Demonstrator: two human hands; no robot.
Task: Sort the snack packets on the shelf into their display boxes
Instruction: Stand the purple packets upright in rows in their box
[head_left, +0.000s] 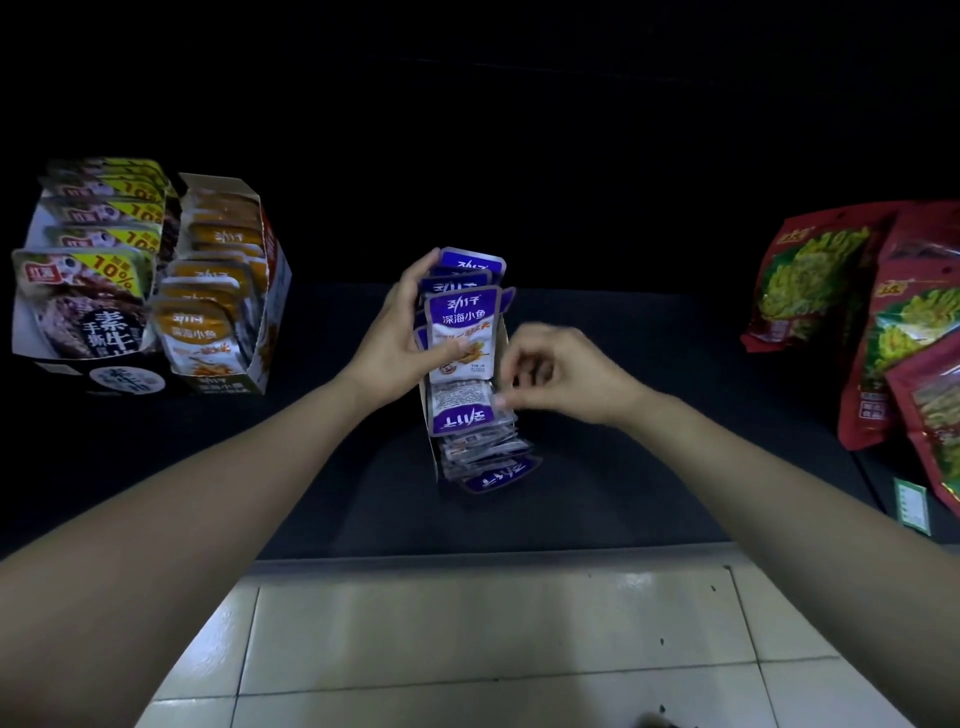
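Several purple-and-silver fish snack packets (462, 317) stand upright in a row inside a narrow display box (503, 332) at the middle of the dark shelf (623, 467). My left hand (402, 332) grips the standing packets from the left, thumb across the front one. In front of them several more purple packets (470, 415) lie face down and fanned out toward the shelf edge. My right hand (553, 374) hovers over these with curled fingers, its fingertips pinching the edge of the top face-down packet.
At the left stand a display box of orange packets (218, 291) and a box of dark beef-style packets (83, 291). Large red-and-green bags (883, 322) lean at the right. A green price tag (911, 506) sits on the shelf edge. Pale floor tiles (467, 649) lie below.
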